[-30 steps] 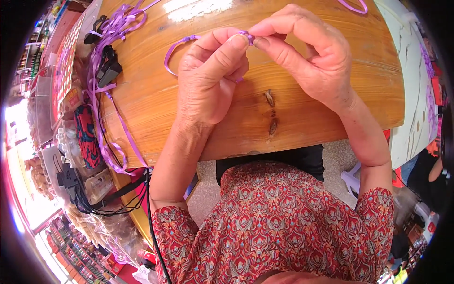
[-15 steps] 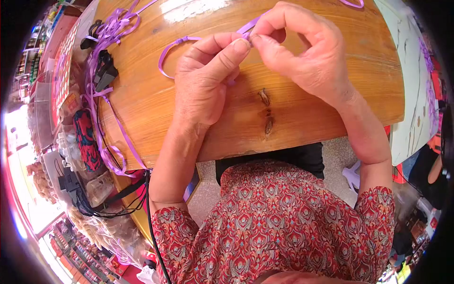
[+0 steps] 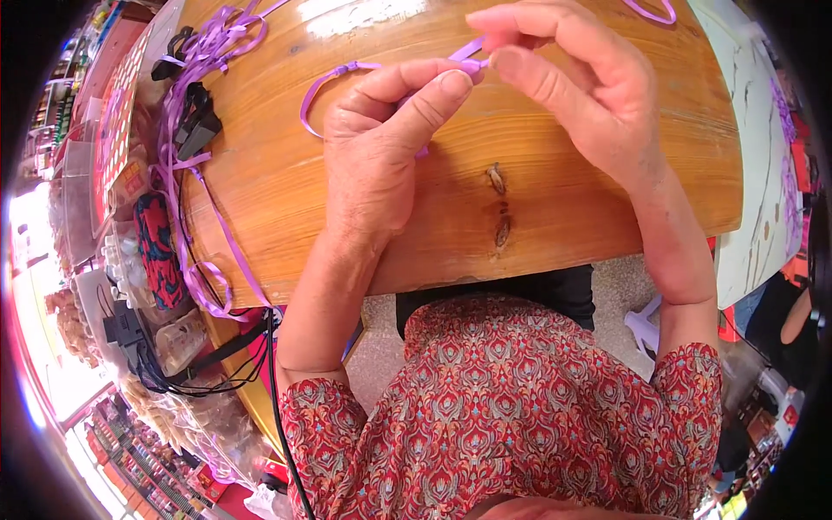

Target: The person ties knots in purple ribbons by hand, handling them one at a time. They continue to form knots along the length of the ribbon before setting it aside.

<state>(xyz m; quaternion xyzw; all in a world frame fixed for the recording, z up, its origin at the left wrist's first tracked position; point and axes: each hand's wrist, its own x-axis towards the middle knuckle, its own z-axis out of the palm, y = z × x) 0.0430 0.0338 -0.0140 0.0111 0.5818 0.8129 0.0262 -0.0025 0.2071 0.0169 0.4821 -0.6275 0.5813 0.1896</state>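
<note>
In front of me, above the wooden table, my left hand pinches a narrow purple ribbon between thumb and forefinger. A loop of it with a small knot curves out on the left of that hand. My right hand is just to the right, its thumb tip meeting a short bit of the ribbon. Its forefinger is raised away from the thumb, and the other fingers curl behind, partly hidden. How the ribbon is wound at the fingertips is too small to make out.
A heap of purple ribbon lies at the table's far left, trailing along the edge past black clips. Another ribbon loop rests at the far right. Black cables hang beside the left edge. A white marbled surface adjoins the right side.
My right hand has shifted right, away from the left fingertips, and its forefinger has lifted from the thumb. A short bit of ribbon now shows between the hands.
</note>
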